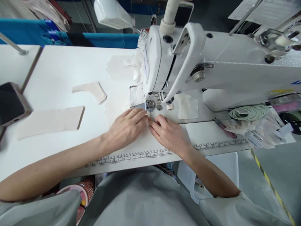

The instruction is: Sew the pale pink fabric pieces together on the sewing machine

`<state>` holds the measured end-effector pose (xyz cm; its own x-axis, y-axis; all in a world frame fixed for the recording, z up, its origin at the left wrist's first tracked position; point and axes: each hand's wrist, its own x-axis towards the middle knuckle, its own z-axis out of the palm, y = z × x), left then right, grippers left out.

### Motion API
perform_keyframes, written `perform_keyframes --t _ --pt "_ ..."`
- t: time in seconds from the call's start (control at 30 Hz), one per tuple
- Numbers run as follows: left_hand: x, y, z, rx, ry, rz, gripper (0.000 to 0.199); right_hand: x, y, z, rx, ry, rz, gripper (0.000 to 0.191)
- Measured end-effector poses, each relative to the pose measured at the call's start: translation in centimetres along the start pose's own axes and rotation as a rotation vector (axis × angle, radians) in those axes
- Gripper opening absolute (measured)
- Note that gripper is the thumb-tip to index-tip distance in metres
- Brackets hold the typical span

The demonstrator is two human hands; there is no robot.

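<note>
1. My left hand (128,128) lies palm-down beside the sewing machine (152,62); I cannot tell its grip.
2. My right hand (168,133) is narrowed near the left; its hold is unclear.
3. Long cloth piece (56,119): on tabletop (70,69), left.
4. I judge this close fingertip work, calling for needle clearance.

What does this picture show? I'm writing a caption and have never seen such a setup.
There is no robot here: a camera worn on a person's head looks down at their bare hands. The big white machine is a sewing machine. On the white table lie a curved pale piece, a longer pale piece and, along the front edge, a ruler strip. The left hand and right hand meet just in front of the needle area; whatever they hold is too hidden to tell.
</note>
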<state>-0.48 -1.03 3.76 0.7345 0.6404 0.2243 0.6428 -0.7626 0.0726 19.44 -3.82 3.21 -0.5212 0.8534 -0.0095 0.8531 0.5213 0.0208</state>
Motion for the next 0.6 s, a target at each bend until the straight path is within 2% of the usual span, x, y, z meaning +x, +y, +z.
perform_keyframes --t 0.13,0.23,0.6 --pt "-1.2 0.8 2.0 -0.048 0.0 -0.008 0.036 0.0 -0.1 -0.1 -0.002 -0.014 -0.008 0.041" --pt "-1.3 0.9 2.8 -0.076 -0.002 -0.033 0.042 0.0 -0.2 -0.2 -0.007 -0.004 -0.003 0.042" --pt "-0.6 -0.1 3.1 -0.038 0.0 -0.066 0.045 1.8 0.4 0.4 -0.053 0.015 -0.014 0.042"
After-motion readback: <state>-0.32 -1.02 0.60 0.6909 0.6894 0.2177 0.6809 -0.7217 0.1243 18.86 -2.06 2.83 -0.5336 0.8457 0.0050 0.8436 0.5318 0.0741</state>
